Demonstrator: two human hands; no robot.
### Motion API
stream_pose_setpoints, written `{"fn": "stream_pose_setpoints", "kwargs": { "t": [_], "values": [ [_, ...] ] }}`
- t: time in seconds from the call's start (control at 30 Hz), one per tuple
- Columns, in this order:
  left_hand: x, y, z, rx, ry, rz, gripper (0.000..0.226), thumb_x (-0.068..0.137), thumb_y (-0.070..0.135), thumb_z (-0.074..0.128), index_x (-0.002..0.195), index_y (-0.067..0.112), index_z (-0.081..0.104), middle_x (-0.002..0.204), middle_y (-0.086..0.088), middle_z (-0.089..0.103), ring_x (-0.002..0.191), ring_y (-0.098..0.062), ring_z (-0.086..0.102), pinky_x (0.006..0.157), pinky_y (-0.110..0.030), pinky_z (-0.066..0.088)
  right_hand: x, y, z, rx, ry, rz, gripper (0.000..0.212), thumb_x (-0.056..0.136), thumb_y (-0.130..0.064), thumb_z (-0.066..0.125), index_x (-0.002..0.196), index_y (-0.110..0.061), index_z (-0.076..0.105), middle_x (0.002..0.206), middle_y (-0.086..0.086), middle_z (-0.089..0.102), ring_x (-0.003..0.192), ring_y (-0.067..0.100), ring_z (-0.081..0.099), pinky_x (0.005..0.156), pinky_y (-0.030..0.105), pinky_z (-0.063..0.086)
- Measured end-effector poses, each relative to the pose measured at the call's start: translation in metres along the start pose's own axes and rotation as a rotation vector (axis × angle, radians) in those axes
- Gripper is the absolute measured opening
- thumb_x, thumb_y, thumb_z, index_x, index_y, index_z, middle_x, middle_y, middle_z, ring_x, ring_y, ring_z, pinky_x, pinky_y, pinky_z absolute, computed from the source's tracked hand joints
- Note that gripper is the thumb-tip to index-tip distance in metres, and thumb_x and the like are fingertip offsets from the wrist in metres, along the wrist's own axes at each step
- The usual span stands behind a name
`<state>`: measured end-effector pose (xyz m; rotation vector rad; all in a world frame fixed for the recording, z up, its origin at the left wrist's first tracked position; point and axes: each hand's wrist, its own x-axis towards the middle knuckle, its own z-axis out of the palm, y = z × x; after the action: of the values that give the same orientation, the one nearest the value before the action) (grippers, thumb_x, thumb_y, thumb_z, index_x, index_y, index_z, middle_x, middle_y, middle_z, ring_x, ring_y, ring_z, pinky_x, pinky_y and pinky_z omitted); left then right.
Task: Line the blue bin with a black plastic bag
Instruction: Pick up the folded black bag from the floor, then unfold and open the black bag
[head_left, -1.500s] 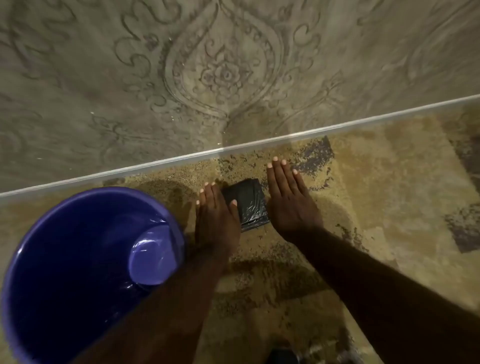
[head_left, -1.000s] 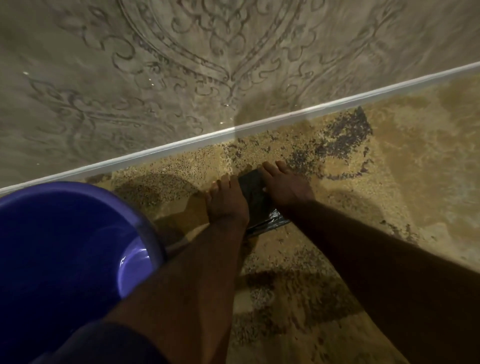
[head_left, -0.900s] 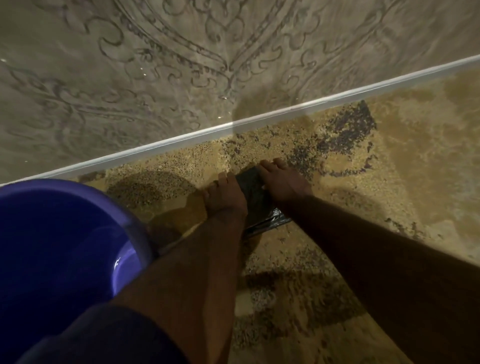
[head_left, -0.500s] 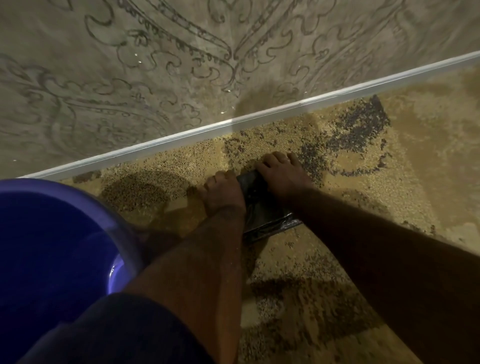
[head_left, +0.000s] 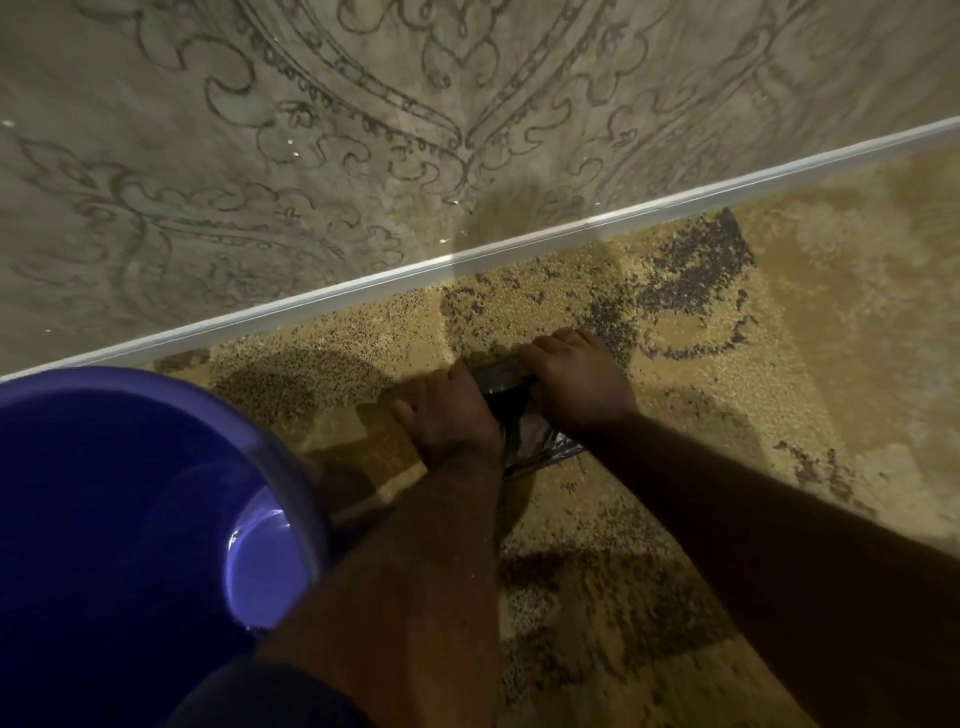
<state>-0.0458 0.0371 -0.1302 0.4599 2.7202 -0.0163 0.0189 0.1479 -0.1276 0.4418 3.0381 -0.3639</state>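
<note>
A folded black plastic bag (head_left: 524, 441) lies on the patterned carpet near the wall. My left hand (head_left: 447, 415) has its fingers curled over the bag's left edge. My right hand (head_left: 576, 379) grips its far right edge, fingers bent down onto it. Most of the bag is hidden between and under the hands; a crinkled corner sticks out toward me. The blue bin (head_left: 291, 467) stands upright at the lower left, its mouth toward the camera and nothing visible inside it. Its rim is just left of my left forearm.
A wall with grey ornamental wallpaper (head_left: 363, 156) rises behind the bag, ending in a white skirting strip (head_left: 519, 252). The tan and dark speckled carpet (head_left: 753, 364) spreads to the right and toward me.
Both hands went from lying flat beside the bag to curling onto its edges. The view dropped closer, so the bin now fills more of the lower left.
</note>
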Motion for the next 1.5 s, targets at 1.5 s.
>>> {"fn": "stream_pose_setpoints", "kwargs": {
  "t": [1.5],
  "values": [
    [-0.388, -0.202, -0.801, -0.979, 0.384, 0.476, 0.008, 0.091, 0.029, 0.061, 0.093, 0.033, 0.067, 0.081, 0.013, 0.069, 0.077, 0.004, 0.063, 0.062, -0.007, 0.044, -0.142, -0.347, -0.818, 0.336, 0.594, -0.259, 0.016, 0.084, -0.029, 0.062, 0.091, -0.020, 0.073, 0.076, -0.006, 0.072, 0.067, -0.001, 0.054, 0.070, 0.020, 0.043]
  ]
}}
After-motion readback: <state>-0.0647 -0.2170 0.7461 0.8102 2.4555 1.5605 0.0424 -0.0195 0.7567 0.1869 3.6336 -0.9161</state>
